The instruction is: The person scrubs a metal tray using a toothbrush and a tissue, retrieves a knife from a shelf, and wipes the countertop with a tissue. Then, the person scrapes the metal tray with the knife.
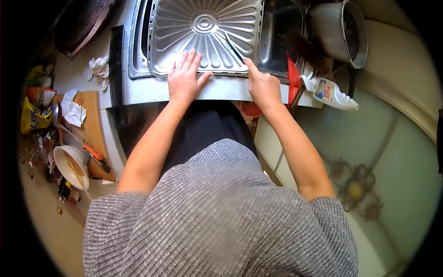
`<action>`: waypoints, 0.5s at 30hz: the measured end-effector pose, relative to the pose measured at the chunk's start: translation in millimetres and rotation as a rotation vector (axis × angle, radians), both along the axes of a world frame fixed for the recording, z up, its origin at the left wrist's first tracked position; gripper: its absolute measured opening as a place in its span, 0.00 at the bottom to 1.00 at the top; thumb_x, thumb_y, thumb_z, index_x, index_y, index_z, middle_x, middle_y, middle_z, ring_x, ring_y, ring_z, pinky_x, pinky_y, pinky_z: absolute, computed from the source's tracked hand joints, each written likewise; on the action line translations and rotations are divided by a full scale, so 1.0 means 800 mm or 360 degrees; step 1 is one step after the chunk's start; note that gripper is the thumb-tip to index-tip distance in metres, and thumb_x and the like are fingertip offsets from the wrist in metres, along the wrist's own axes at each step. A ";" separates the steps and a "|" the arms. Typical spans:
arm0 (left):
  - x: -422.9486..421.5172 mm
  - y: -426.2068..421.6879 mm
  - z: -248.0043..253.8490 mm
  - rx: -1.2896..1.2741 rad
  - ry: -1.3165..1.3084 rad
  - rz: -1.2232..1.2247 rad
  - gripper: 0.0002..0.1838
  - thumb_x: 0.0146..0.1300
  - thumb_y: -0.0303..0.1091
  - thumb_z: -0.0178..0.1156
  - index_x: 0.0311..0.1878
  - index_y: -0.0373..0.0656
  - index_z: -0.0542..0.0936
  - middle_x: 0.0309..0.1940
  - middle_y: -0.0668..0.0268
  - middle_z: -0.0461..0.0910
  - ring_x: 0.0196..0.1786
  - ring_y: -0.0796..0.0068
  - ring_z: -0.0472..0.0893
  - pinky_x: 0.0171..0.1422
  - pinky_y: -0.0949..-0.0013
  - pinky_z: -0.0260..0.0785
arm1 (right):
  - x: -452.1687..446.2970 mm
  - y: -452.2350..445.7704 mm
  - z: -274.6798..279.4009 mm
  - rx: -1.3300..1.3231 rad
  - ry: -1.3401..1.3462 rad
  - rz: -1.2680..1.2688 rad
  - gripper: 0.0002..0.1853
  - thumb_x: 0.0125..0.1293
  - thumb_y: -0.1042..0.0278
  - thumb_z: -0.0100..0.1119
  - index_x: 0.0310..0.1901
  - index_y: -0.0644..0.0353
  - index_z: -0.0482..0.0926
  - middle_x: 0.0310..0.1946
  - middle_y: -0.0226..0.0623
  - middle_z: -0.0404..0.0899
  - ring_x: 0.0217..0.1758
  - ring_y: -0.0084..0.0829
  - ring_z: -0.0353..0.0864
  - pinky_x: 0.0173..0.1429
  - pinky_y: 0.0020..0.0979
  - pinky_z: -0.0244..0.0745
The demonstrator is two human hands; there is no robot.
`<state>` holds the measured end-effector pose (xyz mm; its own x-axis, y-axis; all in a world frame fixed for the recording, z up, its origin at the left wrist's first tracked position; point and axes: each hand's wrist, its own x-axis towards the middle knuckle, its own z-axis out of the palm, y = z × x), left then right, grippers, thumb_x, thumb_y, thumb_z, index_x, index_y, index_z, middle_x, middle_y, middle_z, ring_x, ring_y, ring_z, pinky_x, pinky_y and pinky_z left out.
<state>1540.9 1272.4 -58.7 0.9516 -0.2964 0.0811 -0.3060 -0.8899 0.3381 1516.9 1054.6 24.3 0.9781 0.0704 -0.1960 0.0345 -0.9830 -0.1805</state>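
A shiny metal panel (217, 44) with a sunburst of raised ribs around a ringed centre lies at the top of the head view. My left hand (185, 77) rests flat on its near left part, fingers spread and holding nothing. At the panel's near right edge, my right hand (264, 85) is closed with the index finger stretched forward. From that fingertip a thin, dark, blade-like tool (234, 47) runs up across the ribs. Its handle is hidden in the hand, so its exact kind is unclear.
A dark sink basin (279, 37) and a large pot (330, 32) are to the right, with a white bottle (333, 93) and a red item (293, 76) nearer. Leftward are crumpled tissue (99, 69), a cutting board (94, 120), a white bowl (64, 159) and a dark pan (80, 27).
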 end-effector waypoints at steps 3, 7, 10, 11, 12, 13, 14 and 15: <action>-0.002 0.002 -0.003 0.0020 -0.0001 0.0001 0.34 0.57 0.62 0.55 0.62 0.51 0.72 0.64 0.68 0.69 0.69 0.68 0.64 0.69 0.53 0.53 | -0.030 0.007 0.031 -0.0139 0.0239 0.0119 0.31 0.53 0.77 0.51 0.62 0.49 0.67 0.17 0.46 0.78 0.21 0.44 0.81 0.30 0.45 0.75; 0.000 0.000 0.000 0.0040 0.0014 -0.0004 0.34 0.57 0.63 0.54 0.62 0.51 0.72 0.65 0.68 0.69 0.69 0.68 0.64 0.70 0.53 0.53 | -0.041 0.006 -0.015 -0.0235 0.0095 0.0184 0.33 0.51 0.77 0.52 0.63 0.48 0.67 0.16 0.43 0.77 0.20 0.44 0.80 0.26 0.44 0.74; 0.001 0.000 0.000 0.0068 -0.0075 -0.0006 0.35 0.56 0.66 0.53 0.59 0.50 0.74 0.63 0.66 0.71 0.67 0.67 0.67 0.68 0.55 0.56 | -0.007 0.003 -0.042 -0.0144 -0.0098 0.0155 0.30 0.54 0.77 0.51 0.62 0.47 0.68 0.16 0.44 0.76 0.19 0.46 0.78 0.26 0.43 0.73; 0.001 0.000 0.000 0.0068 -0.0080 -0.0012 0.35 0.56 0.66 0.53 0.60 0.50 0.74 0.63 0.66 0.71 0.67 0.67 0.67 0.68 0.55 0.56 | 0.006 0.000 -0.039 -0.0080 -0.0106 0.0116 0.29 0.56 0.76 0.50 0.62 0.46 0.68 0.16 0.44 0.76 0.19 0.46 0.78 0.26 0.43 0.73; 0.001 0.000 0.000 0.0065 -0.0083 -0.0013 0.35 0.56 0.66 0.53 0.60 0.50 0.74 0.63 0.66 0.71 0.67 0.67 0.67 0.68 0.55 0.56 | 0.014 -0.003 -0.033 -0.0019 -0.0113 0.0081 0.28 0.57 0.76 0.50 0.61 0.46 0.68 0.16 0.45 0.76 0.19 0.47 0.77 0.26 0.42 0.73; 0.001 0.000 0.000 0.0061 -0.0085 -0.0009 0.35 0.56 0.66 0.53 0.60 0.50 0.74 0.63 0.66 0.71 0.67 0.67 0.67 0.68 0.55 0.56 | 0.013 -0.012 -0.022 0.0009 -0.0233 0.0102 0.30 0.56 0.76 0.51 0.63 0.45 0.69 0.15 0.40 0.76 0.17 0.41 0.78 0.24 0.41 0.72; 0.002 0.000 0.000 0.0060 -0.0087 -0.0009 0.36 0.56 0.66 0.53 0.60 0.50 0.74 0.63 0.66 0.71 0.67 0.67 0.67 0.68 0.55 0.56 | 0.004 -0.021 -0.012 -0.0001 -0.0177 0.0109 0.29 0.57 0.76 0.50 0.62 0.45 0.69 0.15 0.42 0.75 0.17 0.42 0.77 0.24 0.42 0.71; 0.001 0.001 -0.001 0.0059 -0.0087 -0.0008 0.36 0.56 0.66 0.53 0.60 0.50 0.74 0.63 0.66 0.71 0.67 0.67 0.67 0.68 0.55 0.56 | -0.010 -0.030 0.002 -0.0011 -0.0118 0.0117 0.27 0.58 0.76 0.49 0.61 0.44 0.70 0.14 0.43 0.75 0.17 0.44 0.76 0.24 0.43 0.71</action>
